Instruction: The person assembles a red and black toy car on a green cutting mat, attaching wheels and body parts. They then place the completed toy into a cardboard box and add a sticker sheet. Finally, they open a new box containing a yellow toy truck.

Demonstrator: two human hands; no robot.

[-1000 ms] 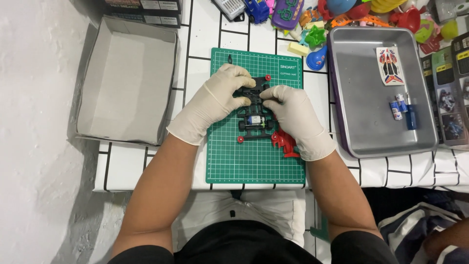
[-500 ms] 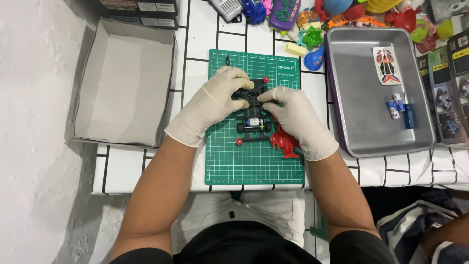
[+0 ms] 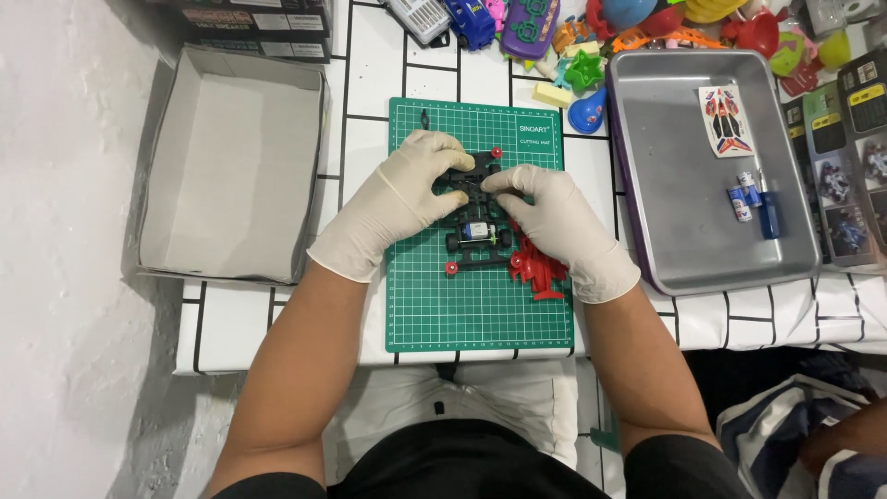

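A black toy car chassis [image 3: 476, 236] with small red rollers lies on a green cutting mat [image 3: 471, 305]. Both my hands wear white gloves. My left hand [image 3: 402, 199] grips the front left part of the chassis. My right hand [image 3: 554, 222] pinches the front right part, fingertips meeting those of the left. A small silver-and-blue motor sits in the rear of the chassis. A red car body shell [image 3: 538, 268] lies on the mat under my right wrist, partly hidden.
An open grey cardboard box [image 3: 231, 166] stands at the left. A metal tray [image 3: 684, 185] at the right holds a sticker sheet [image 3: 725, 120], small batteries [image 3: 742, 197] and a blue-handled screwdriver [image 3: 767, 208]. Colourful toys [image 3: 591, 37] crowd the far edge.
Both hands stay on the front of the chassis with only slight finger shifts. The view has drifted a little.
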